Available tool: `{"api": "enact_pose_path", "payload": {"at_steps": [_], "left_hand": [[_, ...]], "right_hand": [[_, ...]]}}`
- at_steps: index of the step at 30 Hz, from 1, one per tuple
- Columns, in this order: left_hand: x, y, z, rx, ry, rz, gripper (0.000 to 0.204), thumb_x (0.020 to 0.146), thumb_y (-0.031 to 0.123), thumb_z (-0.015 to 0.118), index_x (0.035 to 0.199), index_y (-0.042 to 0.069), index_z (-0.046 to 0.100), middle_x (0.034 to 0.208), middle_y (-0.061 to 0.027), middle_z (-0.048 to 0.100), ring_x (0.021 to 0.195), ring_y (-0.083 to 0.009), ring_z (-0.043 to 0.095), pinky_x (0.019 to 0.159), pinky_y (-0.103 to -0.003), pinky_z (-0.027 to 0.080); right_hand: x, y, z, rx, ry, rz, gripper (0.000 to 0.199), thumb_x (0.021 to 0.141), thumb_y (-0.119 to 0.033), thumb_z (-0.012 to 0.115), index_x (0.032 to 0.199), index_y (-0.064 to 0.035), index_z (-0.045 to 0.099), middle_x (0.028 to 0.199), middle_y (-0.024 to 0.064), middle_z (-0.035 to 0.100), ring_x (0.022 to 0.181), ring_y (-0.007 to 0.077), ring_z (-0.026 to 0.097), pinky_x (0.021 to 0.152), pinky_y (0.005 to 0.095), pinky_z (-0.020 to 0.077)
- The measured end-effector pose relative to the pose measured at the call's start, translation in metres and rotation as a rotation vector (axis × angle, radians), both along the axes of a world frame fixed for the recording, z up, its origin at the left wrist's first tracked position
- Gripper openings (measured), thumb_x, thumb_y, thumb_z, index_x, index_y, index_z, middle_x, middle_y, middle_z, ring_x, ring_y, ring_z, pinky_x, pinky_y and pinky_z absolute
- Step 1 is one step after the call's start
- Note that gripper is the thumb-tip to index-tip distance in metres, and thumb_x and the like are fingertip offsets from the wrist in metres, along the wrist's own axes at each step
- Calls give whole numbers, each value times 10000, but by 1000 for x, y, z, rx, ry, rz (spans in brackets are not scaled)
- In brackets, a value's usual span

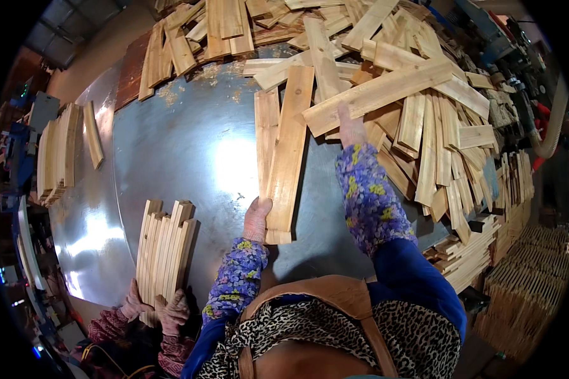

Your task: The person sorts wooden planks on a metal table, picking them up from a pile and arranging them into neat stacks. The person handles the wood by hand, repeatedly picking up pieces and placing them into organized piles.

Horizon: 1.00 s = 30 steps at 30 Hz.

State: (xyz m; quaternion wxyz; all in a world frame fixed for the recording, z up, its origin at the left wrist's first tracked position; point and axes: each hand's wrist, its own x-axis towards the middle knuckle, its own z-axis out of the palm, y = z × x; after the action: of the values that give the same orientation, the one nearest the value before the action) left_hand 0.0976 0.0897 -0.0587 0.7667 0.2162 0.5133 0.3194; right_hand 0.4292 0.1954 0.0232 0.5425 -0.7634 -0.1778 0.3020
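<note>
The left hand (257, 218) pinched the near end of two long wooden slats (283, 151) that lay side by side on the grey metal table (183, 151), thumb on top. The right hand (349, 128) rested flat, fingers together, on a wide board (379, 91) at the edge of the loose wood pile (436, 126). Another person's two hands (155, 309) gripped a stack of slats (165, 246) at the table's near edge.

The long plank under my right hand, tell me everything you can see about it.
The plank is a long, flat strip of pale, bare wood with visible grain and squared ends. It lies slantwise on top of the plank pile, its far end higher in the picture and to the right. The right hand presses on its near end. Other planks lie under it and cross it; the metal table is beside the pile.
</note>
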Motion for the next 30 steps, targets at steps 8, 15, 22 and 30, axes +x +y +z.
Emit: {"api": "enact_pose_path", "payload": {"at_steps": [8, 15, 22, 30], "left_hand": [[-23, -9, 4, 203, 132, 44, 511, 955, 145, 736, 1416, -46, 625, 1240, -153, 750, 1094, -264, 740, 979, -394, 592], [-66, -73, 76, 453, 874, -143, 518, 924, 301, 787, 1344, 18, 680, 1113, -193, 793, 1001, -329, 771, 926, -430, 590], [-77, -104, 70, 447, 1237, -605, 872, 876, 403, 809, 1552, 7, 424, 1360, -290, 665, 1171, -467, 692, 980, -540, 567], [-75, -69, 101, 264, 717, -400, 824, 891, 314, 810, 1563, -16, 466, 1298, -237, 721, 1128, -337, 742, 970, -438, 599]], "right_hand": [[-8, 15, -39, 133, 325, -9, 501, 981, -337, 801, 1324, 12, 687, 1156, 124, 759, 906, 228, 733, 687, 361, 584], [-125, -147, -19, -291, -232, 779, 470, 1065, -360, 636, 1387, -19, 609, 1003, 140, 705, 970, 314, 683, 834, 402, 551], [-159, -112, -77, -54, -562, 885, 705, 994, -523, 694, 1483, -31, 568, 1330, 234, 709, 1249, 413, 674, 1051, 508, 549], [-88, 32, -51, -639, -776, 308, 1030, 802, -439, 818, 1618, -24, 345, 1577, 289, 445, 1408, 443, 537, 1175, 518, 474]]}}
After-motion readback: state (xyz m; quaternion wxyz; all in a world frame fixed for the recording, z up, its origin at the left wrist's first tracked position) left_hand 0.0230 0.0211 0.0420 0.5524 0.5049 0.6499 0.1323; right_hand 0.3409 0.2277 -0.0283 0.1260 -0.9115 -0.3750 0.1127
